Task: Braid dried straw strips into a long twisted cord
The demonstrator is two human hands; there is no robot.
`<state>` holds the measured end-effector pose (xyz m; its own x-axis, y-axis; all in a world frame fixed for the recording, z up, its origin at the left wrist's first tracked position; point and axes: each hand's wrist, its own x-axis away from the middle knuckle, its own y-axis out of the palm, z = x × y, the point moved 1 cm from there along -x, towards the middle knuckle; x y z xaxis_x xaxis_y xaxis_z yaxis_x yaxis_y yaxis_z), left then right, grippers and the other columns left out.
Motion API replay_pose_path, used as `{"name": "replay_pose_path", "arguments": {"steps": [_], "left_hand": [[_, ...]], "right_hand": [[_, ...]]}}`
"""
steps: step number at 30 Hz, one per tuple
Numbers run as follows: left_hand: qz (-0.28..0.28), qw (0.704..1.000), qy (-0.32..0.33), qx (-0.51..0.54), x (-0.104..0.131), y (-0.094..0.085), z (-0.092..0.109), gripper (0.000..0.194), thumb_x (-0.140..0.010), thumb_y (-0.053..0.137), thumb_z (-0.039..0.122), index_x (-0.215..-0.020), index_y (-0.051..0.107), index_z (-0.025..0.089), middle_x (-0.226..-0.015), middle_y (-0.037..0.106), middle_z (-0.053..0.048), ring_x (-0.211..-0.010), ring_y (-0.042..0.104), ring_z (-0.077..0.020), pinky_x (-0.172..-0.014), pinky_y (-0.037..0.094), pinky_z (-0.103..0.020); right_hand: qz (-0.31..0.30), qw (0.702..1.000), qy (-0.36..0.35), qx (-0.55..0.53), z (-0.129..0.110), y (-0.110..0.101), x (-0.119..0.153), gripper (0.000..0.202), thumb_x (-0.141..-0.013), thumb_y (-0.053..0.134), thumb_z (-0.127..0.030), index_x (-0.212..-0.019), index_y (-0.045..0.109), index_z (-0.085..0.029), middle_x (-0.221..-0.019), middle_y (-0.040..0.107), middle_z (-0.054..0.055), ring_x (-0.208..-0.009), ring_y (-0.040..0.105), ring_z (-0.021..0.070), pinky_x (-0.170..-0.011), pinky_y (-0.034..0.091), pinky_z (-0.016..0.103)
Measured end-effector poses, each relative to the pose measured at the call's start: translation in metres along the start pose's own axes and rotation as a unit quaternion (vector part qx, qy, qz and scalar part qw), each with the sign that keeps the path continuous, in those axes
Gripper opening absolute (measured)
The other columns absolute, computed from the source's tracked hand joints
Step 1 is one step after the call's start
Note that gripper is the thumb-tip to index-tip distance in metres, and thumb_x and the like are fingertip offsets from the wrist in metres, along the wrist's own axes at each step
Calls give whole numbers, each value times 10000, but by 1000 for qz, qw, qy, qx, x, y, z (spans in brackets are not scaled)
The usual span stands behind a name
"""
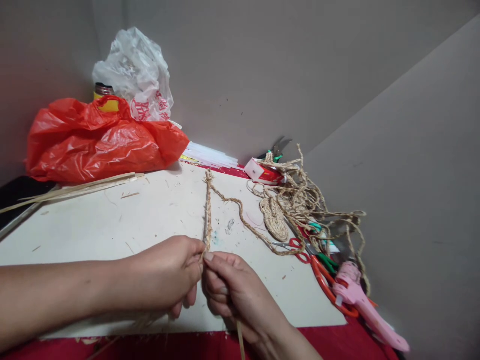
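A narrow straw braid (pixel 209 215) runs up the middle of the white board, with a thin braided cord (pixel 243 212) leading off from its top to the right. My left hand (pixel 180 275) pinches the near end of the braid from the left. Against it, thumb and fingers of my right hand (pixel 232 285) are closed on the same end. A flat straw strand (pixel 240 340) hangs out below my right hand. The exact crossing of the strands is hidden by my fingers.
The white board (pixel 150 210) lies on a red cloth (pixel 187 345). At right are tangled cord (pixel 307 195), a coiled braid (pixel 275 220), red-handled scissors (pixel 300 250) and a pink glue gun (pixel 367 310). A red plastic bag (pixel 108 145) and straw strips (pixel 82 190) sit far left.
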<state>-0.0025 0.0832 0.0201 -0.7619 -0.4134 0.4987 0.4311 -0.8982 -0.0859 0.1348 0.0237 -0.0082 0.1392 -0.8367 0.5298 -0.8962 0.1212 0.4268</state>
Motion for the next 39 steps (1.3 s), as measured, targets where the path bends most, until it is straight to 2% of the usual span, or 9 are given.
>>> {"name": "replay_pose_path", "arguments": {"steps": [6,11,13,16,18,21,23,33,39], "left_hand": [[32,998,41,31,1,13,-5,154,-778,419,259,-865,509,170,-641,552,6,-497,462,-91,-477,370,-195],[-3,999,45,-12,-1,-2,0,193,-739,458,252,-835,585,145,-538,459,50,-431,347,-64,-417,262,-183],[64,995,43,-70,-4,-14,4,221,-739,464,284,-818,618,146,-506,445,51,-428,334,-73,-421,246,-199],[164,977,101,-90,-9,-25,7,225,-737,462,273,-834,625,152,-592,532,23,-539,431,-100,-523,323,-210],[132,984,115,-42,-13,-23,6,207,-741,446,262,-825,601,152,-651,560,11,-601,466,-110,-591,357,-219],[25,997,57,46,-18,-15,0,170,-752,405,273,-723,528,159,-588,507,19,-534,441,-104,-566,362,-232],[1,998,41,51,-20,-12,-3,180,-756,400,284,-657,491,164,-551,454,33,-486,383,-88,-529,335,-227],[25,996,78,-46,-18,-18,-3,261,-766,432,304,-683,627,152,-626,551,11,-538,396,-88,-547,311,-223],[35,998,51,-31,-21,-18,-4,213,-719,471,309,-625,582,152,-568,507,30,-525,383,-86,-524,288,-220]], "right_hand": [[0,1000,-13,4,2,4,2,352,-789,627,-396,-591,498,-135,-384,293,-108,-304,164,-1,-318,93,160],[0,1000,-5,-5,1,1,1,264,-791,628,-326,-640,526,-135,-398,251,-120,-327,108,1,-330,81,159],[-11,1000,0,-15,1,-1,1,239,-796,624,-322,-666,537,-141,-409,251,-119,-335,100,5,-333,78,161],[-31,999,4,-15,0,-4,1,210,-811,609,-326,-740,585,-130,-421,223,-122,-343,92,11,-335,76,161],[-45,999,4,-10,-1,-5,1,212,-820,601,-330,-772,601,-124,-420,214,-124,-342,89,12,-334,72,161],[-62,998,-1,-4,-3,-5,1,236,-821,602,-342,-730,589,-125,-412,220,-122,-339,85,12,-332,66,161],[-66,998,1,7,-6,-5,1,248,-812,613,-349,-715,588,-122,-408,216,-124,-342,80,12,-333,65,160],[-62,978,-29,195,-15,-15,2,281,-796,602,-396,-722,604,-125,-426,285,-100,-376,177,37,-372,136,183],[30,889,-138,435,-15,-7,7,291,-875,462,-316,-657,539,-140,-592,455,-27,-562,375,85,-523,314,191]]}}
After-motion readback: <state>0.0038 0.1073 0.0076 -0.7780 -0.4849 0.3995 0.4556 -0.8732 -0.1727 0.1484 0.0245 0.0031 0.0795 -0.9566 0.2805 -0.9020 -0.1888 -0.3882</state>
